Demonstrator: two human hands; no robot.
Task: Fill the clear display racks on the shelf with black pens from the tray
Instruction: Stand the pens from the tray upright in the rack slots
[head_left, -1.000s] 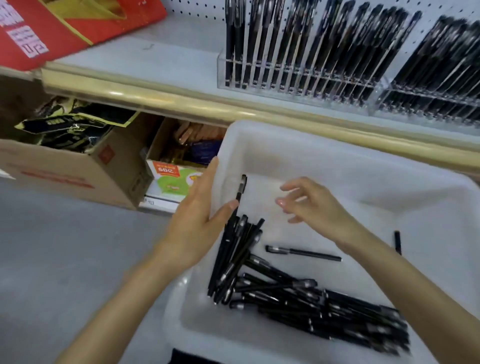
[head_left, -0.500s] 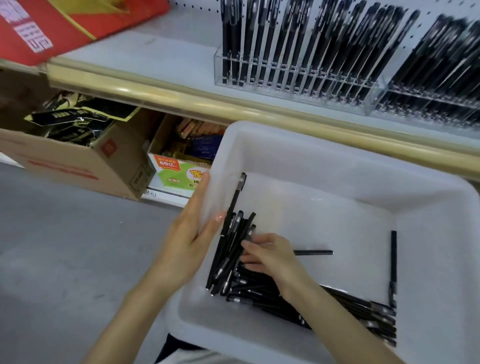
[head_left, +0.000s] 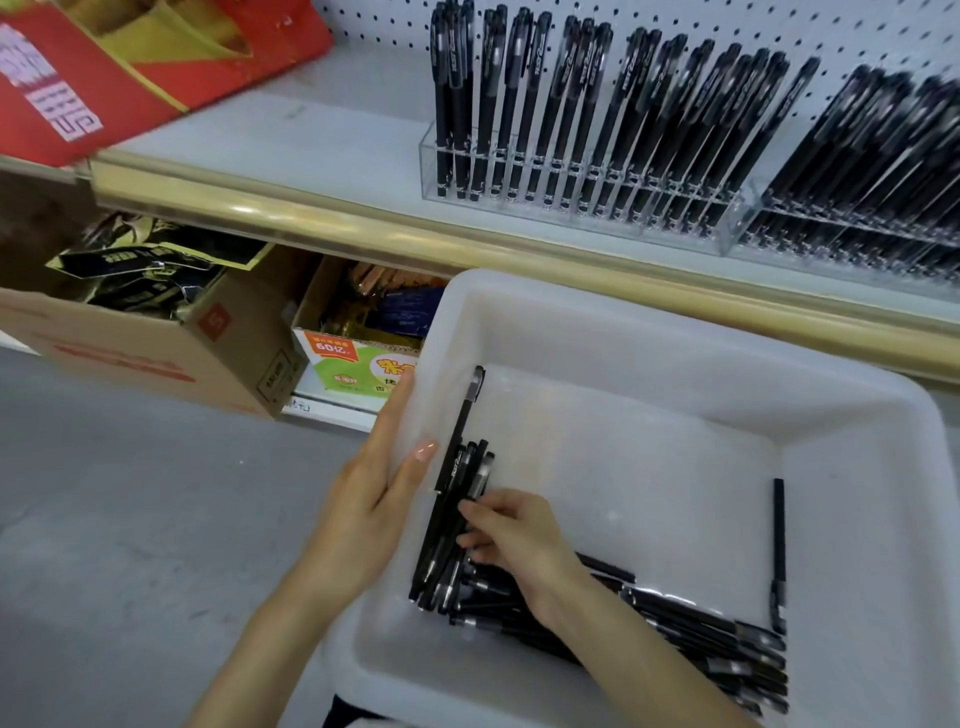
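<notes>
From the head view, the right hand (head_left: 514, 540), which a second ago hovered spread above the middle of the tray (head_left: 675, 332), has come down to the tray's nine o'clock side; its bent fingers now lie across the bundle of pens (head_left: 452, 525) leaning against the left wall; the thumb is hidden under the hand, so I cannot tell whether it has closed on a pen or is only touching and sorting them. The left hand (head_left: 384, 499) has not moved; it pinches the tray's left wall, thumb inside and fingers outside, which steadies the tray. I judge that this is the start of another pick-up, with nothing lifted yet. The bundle lies straight under the right fingertips, its caps pointing to twelve o'clock; a bigger pile (head_left: 727, 649) spreads from behind the wrist towards five o'clock; a single pen (head_left: 777, 545) lies apart at three o'clock by the right wall. The racks (head_left: 571, 176) stand on the shelf (head_left: 311, 150) at twelve to one o'clock from the tray, already crowded with upright pens; which slots are free is too blurred to say.
</notes>
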